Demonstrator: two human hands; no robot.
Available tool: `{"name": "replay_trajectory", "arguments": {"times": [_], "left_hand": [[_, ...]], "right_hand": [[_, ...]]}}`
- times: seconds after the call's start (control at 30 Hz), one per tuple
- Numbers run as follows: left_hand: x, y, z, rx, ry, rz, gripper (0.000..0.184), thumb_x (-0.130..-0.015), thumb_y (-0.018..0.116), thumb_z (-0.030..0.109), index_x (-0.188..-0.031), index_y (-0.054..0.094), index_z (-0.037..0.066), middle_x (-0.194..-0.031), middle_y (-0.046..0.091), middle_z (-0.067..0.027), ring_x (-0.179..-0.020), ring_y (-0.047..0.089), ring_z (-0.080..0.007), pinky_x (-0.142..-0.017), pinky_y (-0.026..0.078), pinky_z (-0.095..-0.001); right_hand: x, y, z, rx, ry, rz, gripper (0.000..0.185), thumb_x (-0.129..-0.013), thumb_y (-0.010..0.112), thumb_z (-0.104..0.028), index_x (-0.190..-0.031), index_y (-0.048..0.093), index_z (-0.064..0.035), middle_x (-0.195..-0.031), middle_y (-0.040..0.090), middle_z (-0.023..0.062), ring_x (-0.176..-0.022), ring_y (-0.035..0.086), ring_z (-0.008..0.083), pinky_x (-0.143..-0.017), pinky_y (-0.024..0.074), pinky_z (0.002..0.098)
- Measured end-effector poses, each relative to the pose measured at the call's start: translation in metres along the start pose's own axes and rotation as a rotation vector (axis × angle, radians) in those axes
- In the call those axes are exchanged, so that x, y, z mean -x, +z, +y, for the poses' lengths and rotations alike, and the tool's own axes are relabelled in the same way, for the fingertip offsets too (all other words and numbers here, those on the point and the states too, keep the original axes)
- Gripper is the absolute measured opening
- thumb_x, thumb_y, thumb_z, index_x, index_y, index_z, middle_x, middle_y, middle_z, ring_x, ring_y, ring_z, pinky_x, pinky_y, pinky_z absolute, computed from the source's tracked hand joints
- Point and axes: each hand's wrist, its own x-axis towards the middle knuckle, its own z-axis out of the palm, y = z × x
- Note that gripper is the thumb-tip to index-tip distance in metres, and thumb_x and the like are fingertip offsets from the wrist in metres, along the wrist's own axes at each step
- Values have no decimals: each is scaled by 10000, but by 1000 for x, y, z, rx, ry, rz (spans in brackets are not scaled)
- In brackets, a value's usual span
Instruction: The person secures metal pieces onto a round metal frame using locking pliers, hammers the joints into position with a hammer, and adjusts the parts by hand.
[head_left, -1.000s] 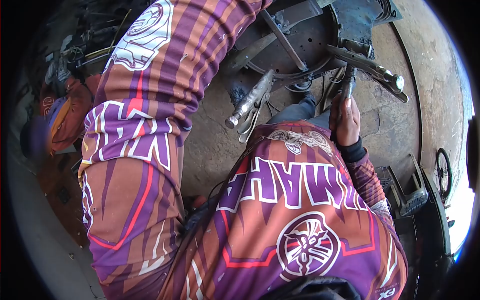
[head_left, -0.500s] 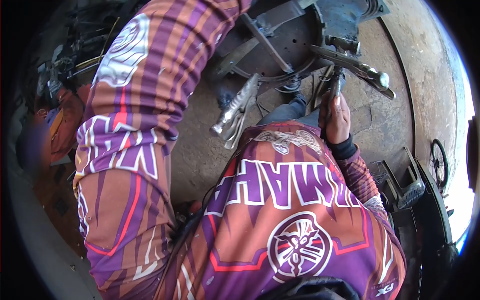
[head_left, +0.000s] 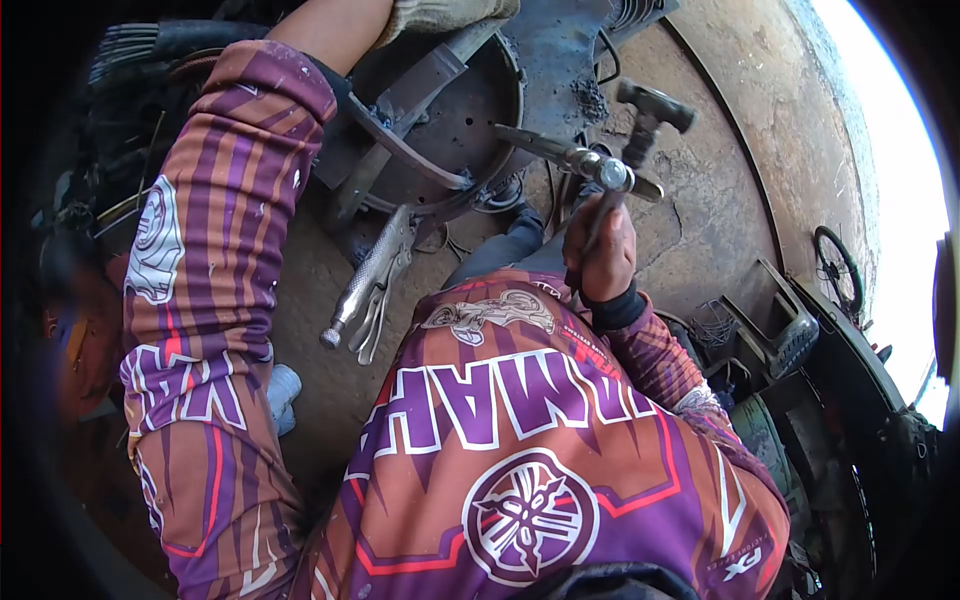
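Note:
My right hand (head_left: 603, 248) is closed around the handle of a hammer (head_left: 655, 106), whose blurred head is raised to the right of the round metal workpiece (head_left: 455, 125). A pair of locking pliers (head_left: 570, 155) clamped at the workpiece's edge partly overlaps the handle. My left hand (head_left: 440, 12), in a knit work glove, is at the top edge over a flat metal bar (head_left: 430, 88); its fingers are out of sight. A second pair of locking pliers (head_left: 372, 285) hangs from the workpiece's near edge, its handles pointing toward me.
Metal parts and a crate-like piece (head_left: 790, 340) lie at the right, with a small spoked wheel (head_left: 838, 270) behind them. A white shoe (head_left: 284, 398) shows beside my left sleeve. A dark line or cable (head_left: 735, 120) crosses the concrete floor (head_left: 690, 190).
My gloved left hand has come into view at the top. My right hand has shifted left in the picture, and the hammer head now shows clear of the workpiece. The view has turned.

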Motion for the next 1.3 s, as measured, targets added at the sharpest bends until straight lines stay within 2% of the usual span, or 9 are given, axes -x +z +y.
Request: {"name": "replay_trajectory", "arguments": {"times": [0.1,0.23,0.5,0.57,0.63,0.77,0.87,1.1,1.3], "left_hand": [[-3,-1,-3,8,-8,-15,348,-922,521,344,-1097,697,99,-1072,693,-164,-1037,646,-333,-902,490,-400],[-4,0,-7,-31,68,53,354,-913,528,345,-1101,695,97,-1100,688,-162,-1063,635,-343,-921,483,-411],[-12,2,-5,-17,-17,21,357,-914,531,341,-1119,695,98,-1122,683,-164,-1076,631,-348,-926,484,-416],[-1,-1,-3,-13,-3,26,359,-914,531,341,-1124,694,100,-1126,683,-163,-1079,631,-346,-928,484,-416],[1,-4,-2,-16,7,36,361,-915,531,342,-1130,693,102,-1129,683,-161,-1081,631,-344,-930,484,-416],[5,-8,3,7,16,5,365,-916,530,340,-1140,690,100,-1137,683,-158,-1090,629,-341,-937,482,-421],[-5,0,-2,6,-18,27,368,-919,527,339,-1146,688,98,-1140,682,-158,-1091,630,-339,-939,482,-421],[-11,6,-10,2,-21,29,350,-914,550,330,-1125,701,95,-1105,696,-155,-1069,641,-330,-927,489,-412],[3,-4,4,74,-46,25,330,-909,559,302,-1102,709,80,-1092,701,-152,-1052,646,-323,-915,495,-402]], "right_hand": [[-1,3,0,-63,-91,75,445,-1043,354,-447,-930,503,-43,-600,465,-2,-422,388,76,-412,307,226],[-3,-4,11,273,67,-189,493,-1039,341,-470,-932,519,-23,-587,475,11,-411,391,83,-411,306,228],[-4,0,2,-63,-100,40,516,-1042,328,-484,-1003,534,-13,-578,482,15,-420,405,80,-418,310,227],[-7,-3,5,254,134,-165,503,-1045,333,-475,-1043,527,-10,-580,484,17,-417,402,78,-419,307,224],[-7,-2,-2,151,140,-131,474,-1046,347,-458,-1061,514,-15,-572,469,12,-421,398,73,-410,299,220],[-4,-5,2,-72,-91,-99,447,-1044,371,-446,-1059,510,-22,-626,482,-2,-435,399,67,-399,301,217],[-8,-3,7,237,105,-177,440,-1040,376,-445,-1009,518,-29,-629,473,-7,-436,399,70,-406,303,217],[-5,-5,2,-5,-34,-44,477,-1034,345,-489,-898,490,-55,-587,457,0,-431,389,68,-401,298,222],[1,-7,-1,172,129,-206,460,-1034,373,-464,-892,499,-45,-618,443,-12,-471,396,72,-437,301,236]]}}
